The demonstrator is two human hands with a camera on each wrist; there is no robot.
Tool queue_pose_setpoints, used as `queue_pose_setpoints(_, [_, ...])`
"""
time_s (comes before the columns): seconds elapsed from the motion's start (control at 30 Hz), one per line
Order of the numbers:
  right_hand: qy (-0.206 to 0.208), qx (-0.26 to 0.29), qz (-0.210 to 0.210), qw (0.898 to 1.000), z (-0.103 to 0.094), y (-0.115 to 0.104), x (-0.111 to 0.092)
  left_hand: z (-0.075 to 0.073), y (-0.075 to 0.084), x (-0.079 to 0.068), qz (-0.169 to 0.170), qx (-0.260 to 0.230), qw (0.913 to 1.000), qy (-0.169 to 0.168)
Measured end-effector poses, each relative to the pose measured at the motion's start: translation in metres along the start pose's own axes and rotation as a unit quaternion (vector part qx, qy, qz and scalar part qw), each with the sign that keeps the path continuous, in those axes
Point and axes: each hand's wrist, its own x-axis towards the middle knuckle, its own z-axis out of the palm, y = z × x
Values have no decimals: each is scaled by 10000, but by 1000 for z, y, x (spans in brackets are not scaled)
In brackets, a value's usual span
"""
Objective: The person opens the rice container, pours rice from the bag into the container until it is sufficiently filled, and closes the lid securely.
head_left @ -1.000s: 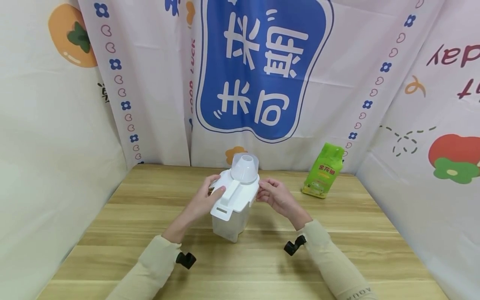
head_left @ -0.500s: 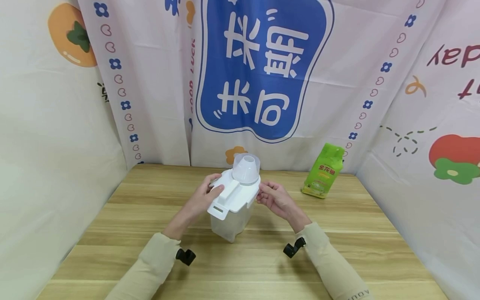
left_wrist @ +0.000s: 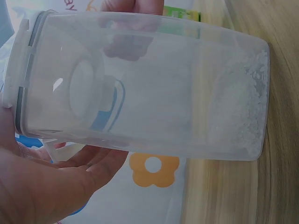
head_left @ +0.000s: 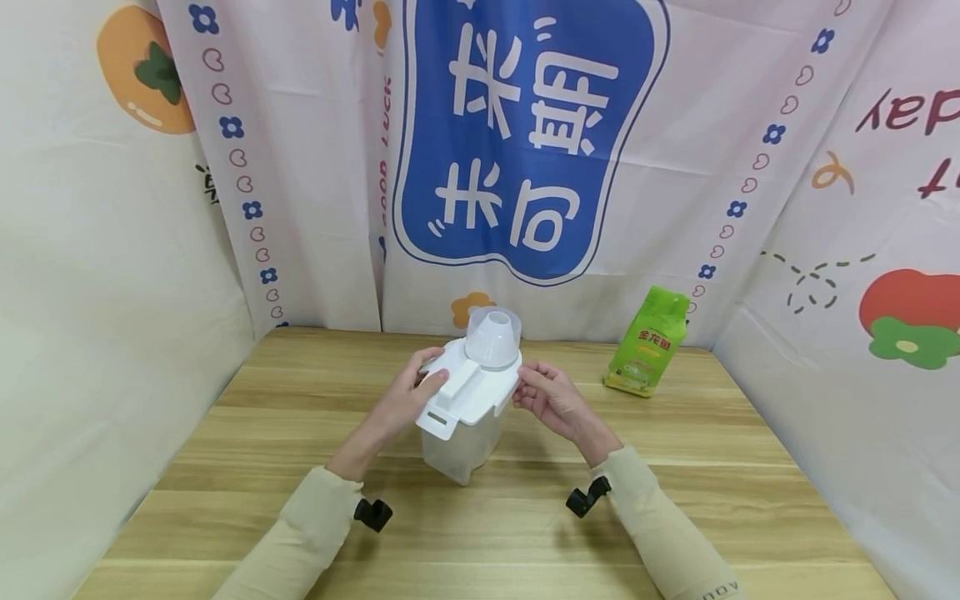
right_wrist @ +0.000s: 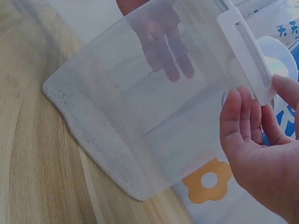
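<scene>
Box point(head_left: 459, 454), lid point(head_left: 487, 398) seated, centred on the tabletop point(head_left: 262, 467).
The box is standing between both grips, with a clear cup point(head_left: 492, 342) rising at the lid's far end and white grains point(left_wrist: 240, 109) lying in the base; a green bag point(head_left: 647, 346) is standing well apart, to the right. The left grip point(head_left: 402, 398) is holding the box near its top, thumb over the lid; the right grip point(head_left: 558, 402) is pinching the end of the side clip point(right_wrist: 243, 56). Whether the clip is fastened, the views are not showing. Good work here is probably calling for firm left-hand bracing, a steady base, and gradual thumb pressure, never a jerk.
</scene>
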Motion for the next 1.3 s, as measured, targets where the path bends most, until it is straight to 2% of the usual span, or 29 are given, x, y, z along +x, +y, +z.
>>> queue_pose_setpoints(0.23, [-51, -22, -9, 10000, 1, -1, -2, 0, -1, 0, 124, 73, 9999, -17])
queue_pose_setpoints(0.73, [45, -139, -81, 9999, 2, 0, -4, 2, -1, -1, 162, 208, 9995, 148])
queue_pose_setpoints(1.3, [-54, -130, -201, 9997, -1, 1, -4, 2, 2, -3, 235, 331, 9991, 120])
